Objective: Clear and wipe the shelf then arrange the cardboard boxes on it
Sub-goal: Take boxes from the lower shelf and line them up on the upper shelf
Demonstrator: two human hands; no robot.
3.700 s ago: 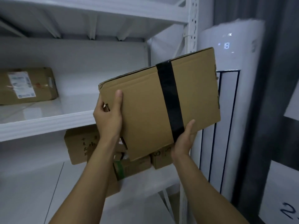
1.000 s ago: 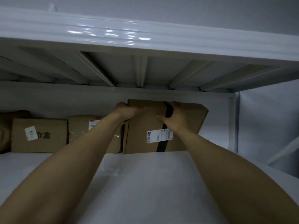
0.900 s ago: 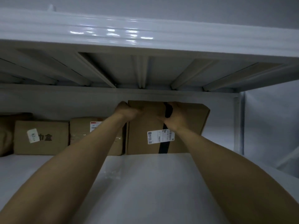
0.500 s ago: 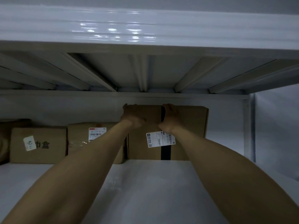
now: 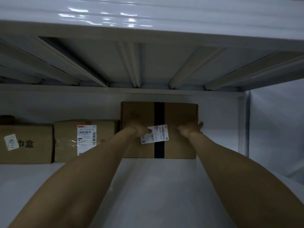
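Here, at the far left of the white shelf (image 5: 156, 191), a low box (image 5: 31, 145) stands against the back wall, with dark printed characters on its front and a small pale sticker (image 5: 10, 142) stuck on crooked. Touching its right side is a second box (image 5: 105, 139) of much the same height; it carries a long white shipping label (image 5: 86, 139) and some clear tape. Next comes the tall box (image 5: 179, 145), upright at the back of the shelf and just beside the second one, with a strip of black tape (image 5: 159, 116) running down its front and a tilted white label (image 5: 155, 134) across it.

The left hand (image 5: 136, 127) lies on the front face of the tall box near its left side, palm to the cardboard, thumb reaching over the label's corner. The right hand (image 5: 190, 128) lies on the same face at the right edge, one finger poking past the corner. Both are blurred, but the fingers look flat against the cardboard rather than curled round it. Both bare forearms reach in over the shelf.

Overhead is the ribbed underside of the upper shelf (image 5: 156, 63), and a white post (image 5: 245, 125) stands at the right.
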